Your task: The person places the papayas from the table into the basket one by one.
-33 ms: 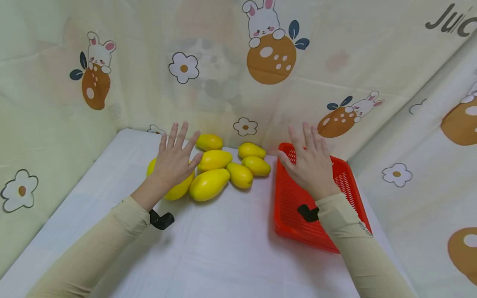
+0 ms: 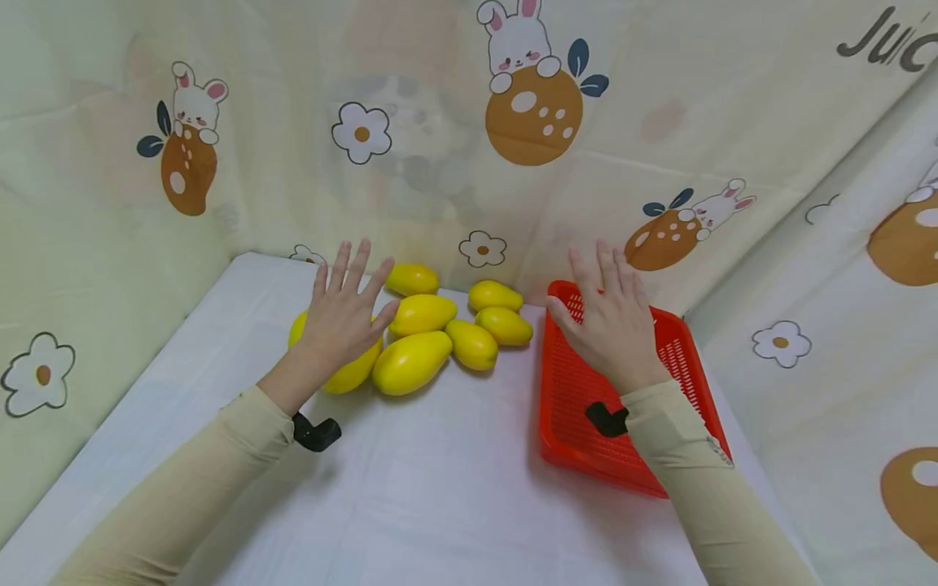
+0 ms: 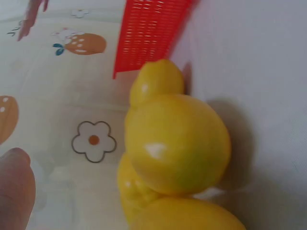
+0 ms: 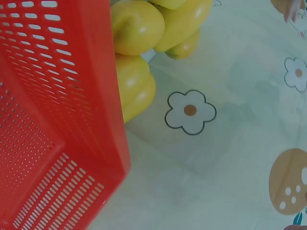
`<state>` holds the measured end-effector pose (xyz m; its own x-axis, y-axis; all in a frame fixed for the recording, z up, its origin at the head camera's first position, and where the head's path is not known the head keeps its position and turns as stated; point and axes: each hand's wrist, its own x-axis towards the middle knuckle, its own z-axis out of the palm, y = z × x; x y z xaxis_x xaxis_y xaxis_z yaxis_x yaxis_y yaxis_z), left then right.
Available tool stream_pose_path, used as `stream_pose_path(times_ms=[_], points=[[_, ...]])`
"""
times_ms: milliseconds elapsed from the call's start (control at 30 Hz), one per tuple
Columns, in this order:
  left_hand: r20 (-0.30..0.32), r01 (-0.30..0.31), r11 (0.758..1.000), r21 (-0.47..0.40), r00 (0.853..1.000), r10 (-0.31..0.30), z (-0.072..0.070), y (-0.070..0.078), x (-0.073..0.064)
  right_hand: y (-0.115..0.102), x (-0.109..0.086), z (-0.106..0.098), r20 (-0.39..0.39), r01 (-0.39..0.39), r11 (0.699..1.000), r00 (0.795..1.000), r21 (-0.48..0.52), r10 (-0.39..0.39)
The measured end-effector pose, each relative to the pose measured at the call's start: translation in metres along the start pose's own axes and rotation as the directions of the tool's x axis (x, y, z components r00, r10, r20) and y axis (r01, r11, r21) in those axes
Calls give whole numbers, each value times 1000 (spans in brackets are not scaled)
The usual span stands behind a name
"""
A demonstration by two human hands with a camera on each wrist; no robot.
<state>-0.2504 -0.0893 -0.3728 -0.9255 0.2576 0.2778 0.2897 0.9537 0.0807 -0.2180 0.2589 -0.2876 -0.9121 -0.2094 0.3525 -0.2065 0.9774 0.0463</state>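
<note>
Nothing visibly moved since earlier. Your left hand [image 2: 340, 321] hung splayed, empty, over glossy yellow oval fruits [image 2: 413, 364] on the white-covered table [image 2: 410, 488]; right hand [image 2: 615, 334] likewise over the red perforated plastic basket [image 2: 560, 407].

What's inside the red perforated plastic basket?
The basket shows perforated floor and walls, no visible items; in the head view, the right hand and beige fabric sleeve hide part.

Fruits [image 2: 412, 364] clustered on counter [image 2: 440, 505], toward back, left of basket [image 2: 572, 399], just apart from it. Basket on counter's right side. Left hand [image 2: 340, 321] over cluster's left end; right hand [image 2: 611, 334] over basket. Cloth backdrop [image 2: 293, 195] behind counter.
</note>
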Motion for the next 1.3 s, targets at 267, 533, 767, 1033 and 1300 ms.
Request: stream_pose_path(times_ms=[267,533,767,1033,1300], points=[[-13,-18,1000,-11,1000,18,0,-11,-12,12,-7,-8,-16,-41,994,999,102,43],[-7,9,999,-41,1000,-9,-1,-26,-24,38,-38,-20,74,-75,983,995,166,63],[62,41,992,-119,997,-33,4,-30,-33,100,-87,-23,327,-87,970,945,228,8],[115,106,982,-157,989,-88,11,-48,-48,165,-150,1,473,-281,906,875,317,106],[191,97,980,-175,980,-63,22,-56,-58,200,-189,29,589,-430,838,790,336,170]])
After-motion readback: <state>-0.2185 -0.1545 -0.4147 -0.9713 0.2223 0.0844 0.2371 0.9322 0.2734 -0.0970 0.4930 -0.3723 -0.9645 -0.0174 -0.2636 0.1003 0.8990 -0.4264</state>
